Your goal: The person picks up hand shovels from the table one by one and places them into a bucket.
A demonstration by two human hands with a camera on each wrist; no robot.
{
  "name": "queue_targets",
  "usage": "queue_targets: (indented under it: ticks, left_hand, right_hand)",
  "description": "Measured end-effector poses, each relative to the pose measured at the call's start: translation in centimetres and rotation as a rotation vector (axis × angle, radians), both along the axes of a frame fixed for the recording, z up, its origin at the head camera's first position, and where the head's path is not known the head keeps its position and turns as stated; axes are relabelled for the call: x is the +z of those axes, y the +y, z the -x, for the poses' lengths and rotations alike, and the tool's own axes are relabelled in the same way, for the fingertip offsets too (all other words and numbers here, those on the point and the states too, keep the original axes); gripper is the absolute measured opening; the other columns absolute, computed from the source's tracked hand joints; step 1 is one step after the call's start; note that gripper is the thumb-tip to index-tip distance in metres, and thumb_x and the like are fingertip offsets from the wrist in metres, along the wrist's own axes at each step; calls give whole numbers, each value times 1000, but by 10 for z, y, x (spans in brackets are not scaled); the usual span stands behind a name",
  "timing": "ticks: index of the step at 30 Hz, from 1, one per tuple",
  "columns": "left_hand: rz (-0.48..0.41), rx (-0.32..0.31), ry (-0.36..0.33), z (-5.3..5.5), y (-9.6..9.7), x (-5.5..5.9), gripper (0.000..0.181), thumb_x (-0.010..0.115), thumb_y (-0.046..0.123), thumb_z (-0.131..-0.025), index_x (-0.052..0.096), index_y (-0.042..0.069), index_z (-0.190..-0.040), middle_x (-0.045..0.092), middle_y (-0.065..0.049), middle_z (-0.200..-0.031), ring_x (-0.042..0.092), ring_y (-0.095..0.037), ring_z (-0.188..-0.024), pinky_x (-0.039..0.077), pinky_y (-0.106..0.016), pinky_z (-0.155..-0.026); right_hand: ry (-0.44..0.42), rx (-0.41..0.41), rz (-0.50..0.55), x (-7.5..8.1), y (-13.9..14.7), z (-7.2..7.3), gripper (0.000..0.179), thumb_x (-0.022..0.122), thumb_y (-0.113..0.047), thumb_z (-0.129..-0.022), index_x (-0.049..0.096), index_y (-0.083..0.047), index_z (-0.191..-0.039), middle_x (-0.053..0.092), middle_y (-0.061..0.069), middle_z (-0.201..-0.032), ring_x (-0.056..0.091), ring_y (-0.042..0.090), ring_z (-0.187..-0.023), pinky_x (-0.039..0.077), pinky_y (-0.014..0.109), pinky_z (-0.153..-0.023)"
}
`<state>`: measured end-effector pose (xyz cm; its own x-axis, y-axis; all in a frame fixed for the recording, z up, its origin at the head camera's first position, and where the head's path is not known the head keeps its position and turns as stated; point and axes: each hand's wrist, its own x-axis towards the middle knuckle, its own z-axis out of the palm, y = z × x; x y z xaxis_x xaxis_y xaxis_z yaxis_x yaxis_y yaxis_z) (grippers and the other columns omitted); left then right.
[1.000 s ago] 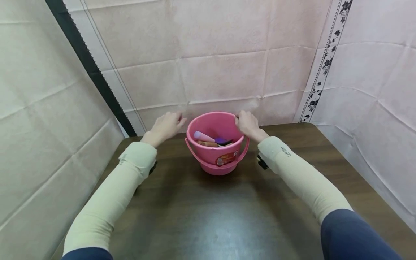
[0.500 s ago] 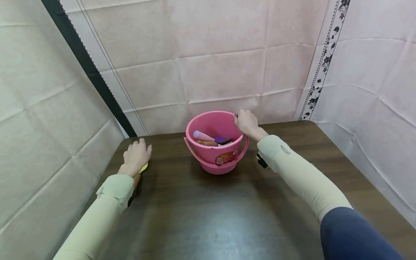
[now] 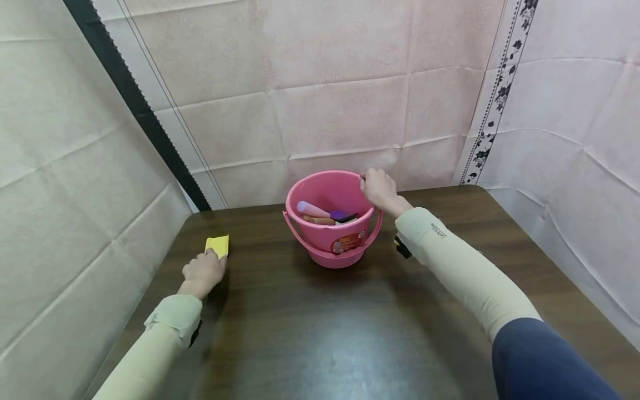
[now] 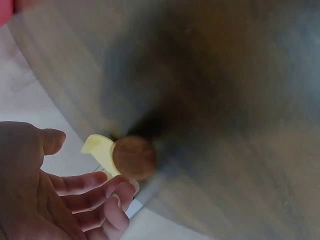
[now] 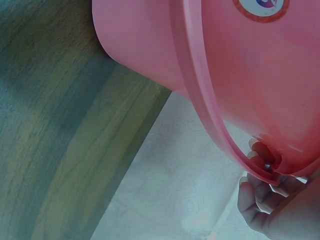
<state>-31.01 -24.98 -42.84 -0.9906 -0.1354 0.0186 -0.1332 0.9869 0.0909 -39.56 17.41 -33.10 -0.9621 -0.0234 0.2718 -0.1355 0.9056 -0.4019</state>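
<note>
My left hand (image 3: 202,272) reaches down at the table's left side, over a tool with a flat yellow head (image 3: 218,244). In the left wrist view, the round end of its wooden handle (image 4: 134,157) shows. Fingertips (image 4: 129,188) are right at that handle, while the thumb (image 4: 52,141) stands well apart. With curled fingers, my right hand (image 3: 378,191) holds the right rim of a pink bucket (image 3: 325,239). The right wrist view shows these fingers by the joint of the bucket's pink handle (image 5: 200,95).
Inside the bucket lie a lilac-handled item (image 3: 312,209), a wooden handle (image 3: 320,221) and other partly hidden pieces. The bucket stands near the back edge of a dark wooden table (image 3: 300,333). Cloth walls (image 3: 345,111) rise behind and at both sides.
My left hand has moved from beside the bucket to the left and nearer me, down to the yellow-headed tool, whose head now shows past the fingers. The right hand stays on the bucket.
</note>
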Motion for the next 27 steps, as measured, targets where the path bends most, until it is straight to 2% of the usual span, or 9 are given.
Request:
queue_targets:
  ticks: [4,13,20,27]
  left_hand:
    - [-4,3,-5,-3,1,-7,45,42,30,-98,50,-14,-103,60,-35,-92,61,-48,-83,47,-57,-66]
    - [-20,-6,-5,-1,-7,-19,34,43,17,-95,55,-15,-93,62,-33,-88,63,-47,-78,48,-57,-64]
    - [-18,-32,-5,1,-8,-21,33,44,15,-95,59,-14,-90,63,-31,-85,63,-46,-75,49,-56,-61]
    - [-21,-37,12,3,-7,-22,33,47,18,-94,60,-12,-88,63,-29,-85,63,-47,-76,48,-57,-61]
  right_hand:
    - [-1,0,-1,0,0,0,25,47,-20,-98,69,-8,-93,67,15,-88,66,32,-84,49,47,-70]
    - [0,7,5,0,1,1,27,47,-21,-99,71,-8,-97,68,14,-87,65,31,-82,49,45,-69]
    - [8,9,13,3,2,1,27,48,-21,-99,70,-8,-93,67,13,-85,65,30,-80,48,43,-68]
    - [9,11,16,-1,2,1,26,48,-21,-99,69,-9,-89,66,12,-83,63,28,-77,46,41,-66]
